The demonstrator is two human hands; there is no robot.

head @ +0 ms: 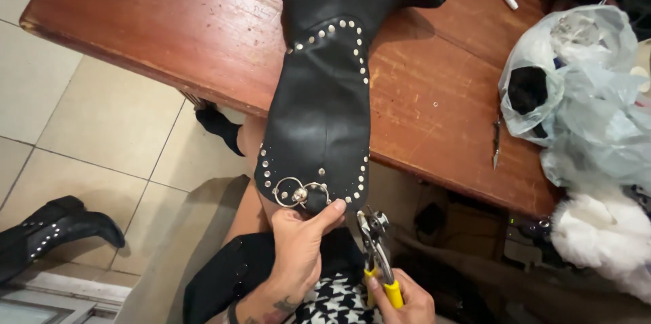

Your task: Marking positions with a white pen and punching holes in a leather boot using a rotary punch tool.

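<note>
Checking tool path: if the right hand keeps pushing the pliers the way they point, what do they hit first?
Likely the boot: the right hand aims the pliers up at its studded top edge, beside the left hand's thumb. Depth is unclear.

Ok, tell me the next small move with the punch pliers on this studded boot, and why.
Probably bring the punch pliers in the right hand up onto the shaft's edge by the stud line. Their head sits just beside the black boot, not yet on the leather, while the left hand pins that edge near the metal rings.
</note>
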